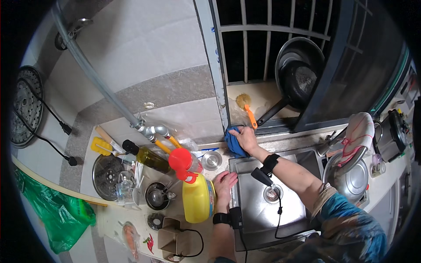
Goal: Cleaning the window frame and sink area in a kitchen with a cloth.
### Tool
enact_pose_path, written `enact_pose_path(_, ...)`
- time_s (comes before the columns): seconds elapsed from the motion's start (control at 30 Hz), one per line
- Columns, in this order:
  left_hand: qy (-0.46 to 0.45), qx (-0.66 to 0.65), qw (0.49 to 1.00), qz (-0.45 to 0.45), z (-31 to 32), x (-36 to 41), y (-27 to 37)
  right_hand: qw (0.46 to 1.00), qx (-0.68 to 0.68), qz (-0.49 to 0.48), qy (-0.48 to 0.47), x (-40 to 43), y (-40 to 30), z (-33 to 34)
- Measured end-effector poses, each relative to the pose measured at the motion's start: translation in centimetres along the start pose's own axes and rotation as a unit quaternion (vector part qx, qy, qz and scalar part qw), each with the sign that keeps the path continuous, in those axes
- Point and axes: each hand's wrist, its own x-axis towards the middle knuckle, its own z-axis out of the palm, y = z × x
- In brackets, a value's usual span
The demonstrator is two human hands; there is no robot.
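Gripped in my right hand [247, 139] is a bunched blue cloth [234, 144], pressed to the lower corner of the window frame and sill behind the sink. My left hand [224, 184] rests with nothing in it on the countertop at the left rim of the stainless steel sink [256, 223]. Just left of that hand stands a yellow plastic jug [197, 200]. A jar with a red lid [180, 159] is behind the jug, and a small round metal dish [212, 160] sits near the wall. Part of the cloth is hidden under my fingers.
Beyond the sill lie an orange-handled scrub brush [250, 115] and a black frying pan [297, 83]. An oil bottle [153, 159] leans near yellow-handled pipes. Right of the sink are a faucet [325, 148] and a metal pot [352, 180]. Cables hang from both wrist straps.
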Motion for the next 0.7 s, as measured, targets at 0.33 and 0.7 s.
enact_pose_path(0.33, -0.003, 0.023, 1.0, 0.001, -0.4, 0.2, -0.3, 0.998, 0.053, -0.01, 0.014, 0.9, -5.1, -3.0)
enact_pose_path(0.7, 0.0, 0.024, 1.0, 0.0, -0.6, 0.4, -0.4, 0.998, -0.059, -0.03, 0.02, 0.4, -5.5, -3.6)
